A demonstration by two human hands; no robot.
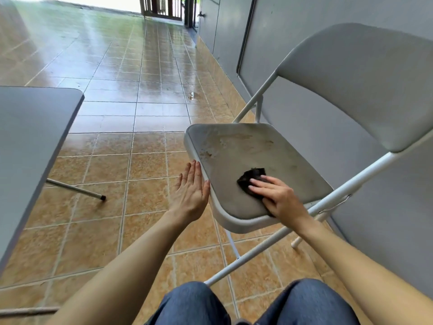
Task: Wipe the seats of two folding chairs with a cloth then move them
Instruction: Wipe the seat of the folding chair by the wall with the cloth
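A grey folding chair [365,80] stands unfolded against the wall on the right. Its seat [253,151] is grey with brown dirt stains toward the far edge. A dark cloth [251,178] lies on the near half of the seat, and my right hand [278,198] presses flat on it with fingers spread. My left hand [191,191] is flat and open, palm against the seat's left rim. Part of a second grey seat or panel [30,141] shows at the left edge, with a thin metal leg [77,189] under it.
Tan floor tiles [145,160] stretch ahead, glossy farther off, with a small puddle [191,95] near the wall. A grey wall [304,66] runs along the right. A dark gate [168,8] stands at the far end. My knees in blue jeans [257,306] are at the bottom.
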